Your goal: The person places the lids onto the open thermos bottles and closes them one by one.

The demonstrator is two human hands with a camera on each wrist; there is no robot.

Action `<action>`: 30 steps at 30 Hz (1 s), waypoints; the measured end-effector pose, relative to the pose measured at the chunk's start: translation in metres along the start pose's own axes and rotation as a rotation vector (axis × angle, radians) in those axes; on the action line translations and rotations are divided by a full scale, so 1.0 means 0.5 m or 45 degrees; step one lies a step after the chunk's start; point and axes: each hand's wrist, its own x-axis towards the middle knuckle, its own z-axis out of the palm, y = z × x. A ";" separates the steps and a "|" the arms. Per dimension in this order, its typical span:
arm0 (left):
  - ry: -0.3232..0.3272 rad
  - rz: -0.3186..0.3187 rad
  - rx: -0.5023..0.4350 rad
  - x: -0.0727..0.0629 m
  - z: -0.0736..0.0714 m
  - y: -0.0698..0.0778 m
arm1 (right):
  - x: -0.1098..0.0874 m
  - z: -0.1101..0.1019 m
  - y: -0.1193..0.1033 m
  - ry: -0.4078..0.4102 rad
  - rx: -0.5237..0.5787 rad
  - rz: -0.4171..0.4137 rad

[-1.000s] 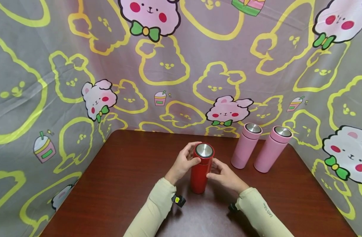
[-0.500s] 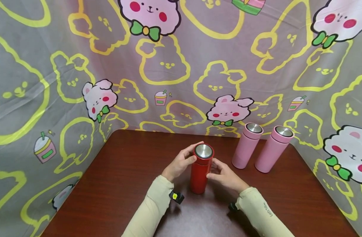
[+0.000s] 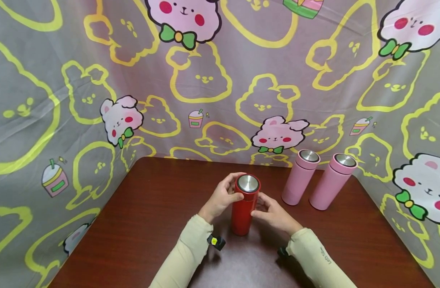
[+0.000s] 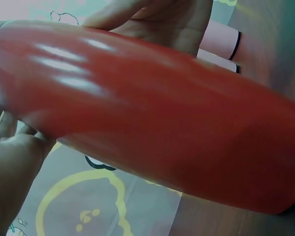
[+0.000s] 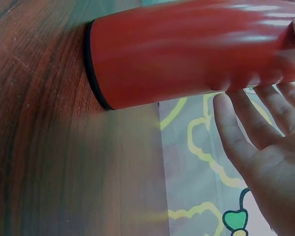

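Observation:
A red thermos flask (image 3: 242, 218) with a shiny steel-topped lid (image 3: 248, 183) stands upright on the dark wood table. My left hand (image 3: 221, 198) grips it near the top, thumb across the front of the lid's rim and fingers round the far side. Lower down, my right hand (image 3: 275, 214) holds the body from the right, its thumb in front. In the right wrist view, the spread fingers (image 5: 270, 115) meet the flask's side, and its black base edge (image 5: 94, 64) shows. The red body (image 4: 152, 113) crosses the left wrist view, hiding parts of both hands.
Two pink thermos flasks (image 3: 301, 178) (image 3: 333, 182) with steel-topped lids stand side by side at the back right of the table (image 3: 162, 192). A grey cloth (image 3: 205, 88) printed with cartoon rabbits and bears hangs behind and along both sides.
Half a second ago my left hand had shifted slightly left, its thumb drawn back along the lid; now the thumb lies across the front again. The right hand and flask stay in place.

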 end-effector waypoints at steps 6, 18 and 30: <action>-0.070 -0.026 0.072 0.000 -0.015 -0.003 | 0.000 -0.002 0.010 -0.007 0.003 -0.038; -0.148 0.002 -0.094 -0.008 -0.015 -0.003 | -0.003 0.000 0.018 -0.036 0.081 -0.010; 0.036 -0.011 -0.017 -0.007 0.002 0.001 | -0.004 0.000 0.017 -0.033 0.069 0.010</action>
